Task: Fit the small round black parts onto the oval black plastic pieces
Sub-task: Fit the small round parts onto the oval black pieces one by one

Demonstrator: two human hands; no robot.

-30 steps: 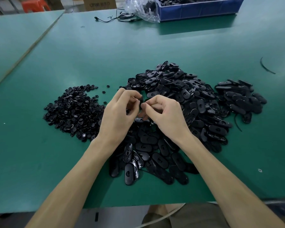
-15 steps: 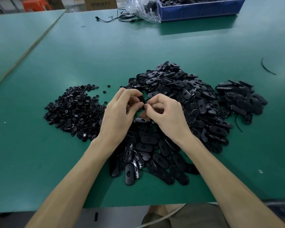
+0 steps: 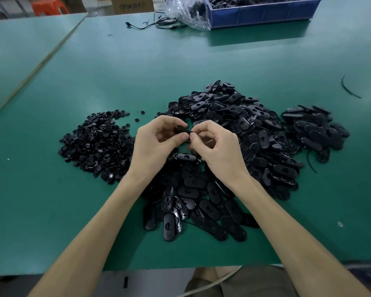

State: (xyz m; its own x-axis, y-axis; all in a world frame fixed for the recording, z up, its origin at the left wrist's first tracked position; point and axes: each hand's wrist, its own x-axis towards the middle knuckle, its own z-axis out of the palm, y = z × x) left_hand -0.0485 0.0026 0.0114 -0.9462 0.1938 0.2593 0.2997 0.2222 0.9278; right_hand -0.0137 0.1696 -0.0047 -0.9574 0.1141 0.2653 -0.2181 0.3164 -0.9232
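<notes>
My left hand (image 3: 153, 144) and my right hand (image 3: 217, 146) meet above the middle of a big heap of oval black plastic pieces (image 3: 234, 133). Between their fingertips is one oval black piece (image 3: 181, 129); the left hand's fingers curl round it and the right hand's thumb and forefinger pinch its right end. Whether a round part sits on it is hidden by the fingers. A heap of small round black parts (image 3: 96, 144) lies to the left of my left hand. A smaller separate pile of oval pieces (image 3: 315, 129) lies at the right.
The green table (image 3: 137, 67) runs to a near edge at the bottom. A blue bin (image 3: 263, 13) with a clear plastic bag (image 3: 186, 11) and a black cable (image 3: 150, 24) stand at the far edge. A black strip (image 3: 349, 87) lies far right.
Both hands have stayed together over the heap. The oval piece between the fingertips now shows more, turned and held a little higher.
</notes>
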